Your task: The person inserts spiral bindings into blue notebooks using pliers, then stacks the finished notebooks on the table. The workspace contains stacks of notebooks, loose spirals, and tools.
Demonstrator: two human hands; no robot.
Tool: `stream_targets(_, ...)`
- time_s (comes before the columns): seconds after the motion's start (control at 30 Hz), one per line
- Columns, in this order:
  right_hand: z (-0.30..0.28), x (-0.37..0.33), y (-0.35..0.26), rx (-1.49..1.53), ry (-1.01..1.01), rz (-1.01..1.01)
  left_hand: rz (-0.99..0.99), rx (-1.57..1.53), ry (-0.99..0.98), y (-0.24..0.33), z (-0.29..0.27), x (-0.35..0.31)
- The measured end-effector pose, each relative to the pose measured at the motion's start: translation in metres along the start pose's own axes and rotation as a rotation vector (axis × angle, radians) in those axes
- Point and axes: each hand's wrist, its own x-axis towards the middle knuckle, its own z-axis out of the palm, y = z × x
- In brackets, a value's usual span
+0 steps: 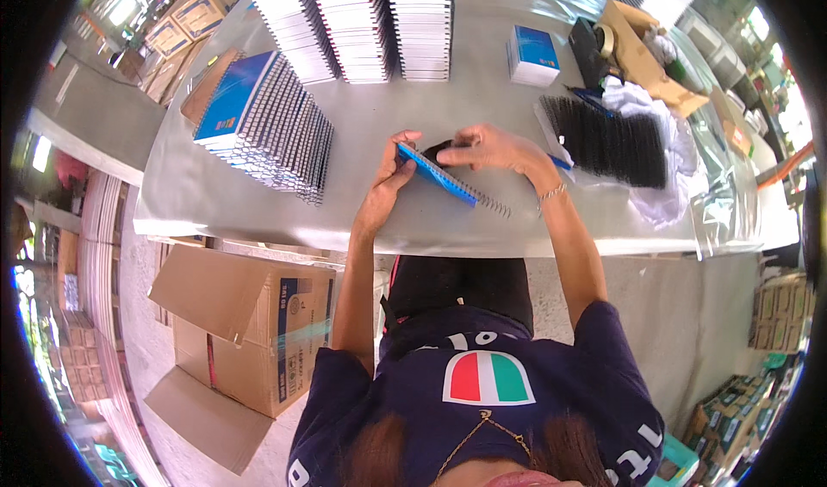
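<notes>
My left hand (392, 181) grips a small blue-covered notebook (444, 182) by its far left end, held tilted over the table near its front edge. A dark spiral binding coil (494, 204) runs along the notebook's edge and sticks out past its near right end. Close above the notebook is my right hand (495, 149), its fingers bent toward the bound edge and slightly smeared. A black patch (439, 151) shows between the right fingertips and the notebook; what it is I cannot make out. Right of that hand lies a pile of black coils (607, 142) on plastic.
Spiral-bound blue notebooks (263, 125) are stacked at the left of the grey table (362, 220). Tall white notebook stacks (419, 26) stand at the back. A small blue-topped stack (534, 55) sits right of them. An open cardboard box (250, 332) is below, left.
</notes>
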Motion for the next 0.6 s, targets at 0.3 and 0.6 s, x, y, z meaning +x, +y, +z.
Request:
stream_targets(0.3, 0.015, -0.006, 0.006, 0.114, 0.023, -0.018, -0.023, 0.073, -0.024, 0.009, -0.005, -0.001)
stream_targets(0.6, 0.025, 0.012, 0.016, 0.195, 0.099, -0.079, 0.048, 0.047, -0.036, 0.011, 0.002, -0.003)
